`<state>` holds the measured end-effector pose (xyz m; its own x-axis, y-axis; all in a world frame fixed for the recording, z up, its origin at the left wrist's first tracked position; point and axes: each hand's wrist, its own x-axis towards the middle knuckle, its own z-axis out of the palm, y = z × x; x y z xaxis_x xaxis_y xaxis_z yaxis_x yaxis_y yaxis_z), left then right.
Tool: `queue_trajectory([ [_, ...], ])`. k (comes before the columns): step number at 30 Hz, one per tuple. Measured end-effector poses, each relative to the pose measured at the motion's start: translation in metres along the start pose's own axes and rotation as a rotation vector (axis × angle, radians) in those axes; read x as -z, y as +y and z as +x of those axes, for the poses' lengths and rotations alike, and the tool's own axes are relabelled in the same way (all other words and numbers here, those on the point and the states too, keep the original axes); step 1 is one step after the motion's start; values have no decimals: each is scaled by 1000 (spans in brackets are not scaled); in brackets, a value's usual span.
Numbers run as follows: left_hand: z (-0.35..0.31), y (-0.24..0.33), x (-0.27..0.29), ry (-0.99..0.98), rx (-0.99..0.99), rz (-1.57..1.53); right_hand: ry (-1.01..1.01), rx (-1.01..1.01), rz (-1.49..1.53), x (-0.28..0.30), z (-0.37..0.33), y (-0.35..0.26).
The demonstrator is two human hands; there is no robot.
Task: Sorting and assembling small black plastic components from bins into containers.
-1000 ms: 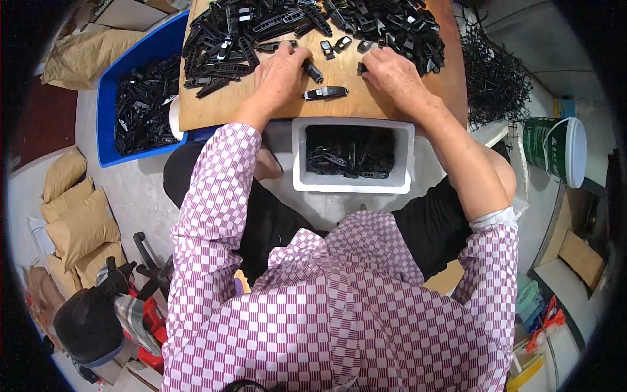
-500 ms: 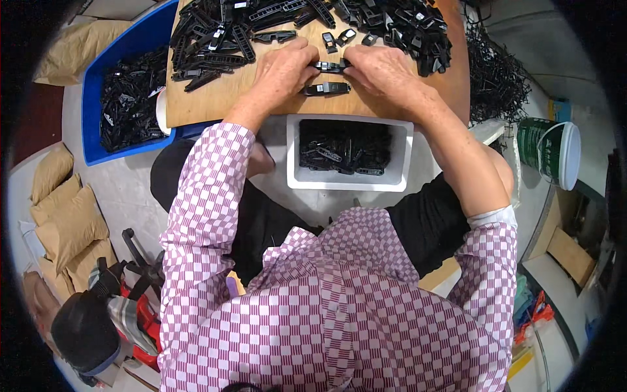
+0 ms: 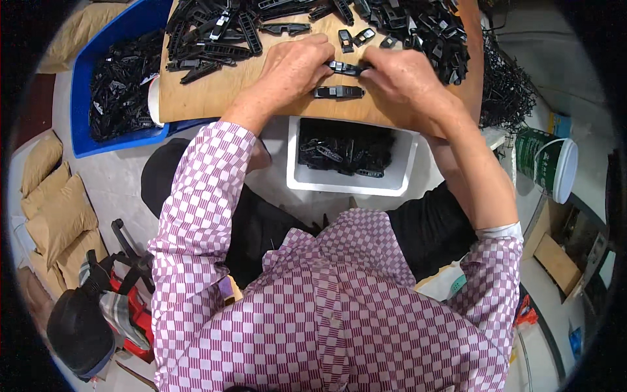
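Between my two hands, just above the wooden tabletop, I hold a small long black plastic part. My left hand pinches its left end, and my right hand grips the right end; the fingertips partly hide both ends. Right below it on the wood lies a similar black part with a grey middle. Beyond my hands are two short black pieces, one a clip-like piece and the other a tilted piece. A longer black strip lies past my left hand.
Piles of long black strips and short black pieces cover the table's far side. A white foam box of black parts sits under the near edge. At left stands a blue bin; at right, a green bucket.
The whole view has shifted slightly, so the table appears further right. Both hands still hold the black part, which now slants a little, its right end lower.
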<state>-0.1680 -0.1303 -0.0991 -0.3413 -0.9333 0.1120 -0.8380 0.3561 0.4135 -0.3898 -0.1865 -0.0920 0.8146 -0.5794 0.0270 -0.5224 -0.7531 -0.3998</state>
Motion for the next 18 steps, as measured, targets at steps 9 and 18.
queue_trajectory([
  [9,-1,1,0,4,23,9,45,30,-49,0,0,0],
  [18,-1,-2,-3,1,10,-4,58,-14,19,-7,7,-12],
])
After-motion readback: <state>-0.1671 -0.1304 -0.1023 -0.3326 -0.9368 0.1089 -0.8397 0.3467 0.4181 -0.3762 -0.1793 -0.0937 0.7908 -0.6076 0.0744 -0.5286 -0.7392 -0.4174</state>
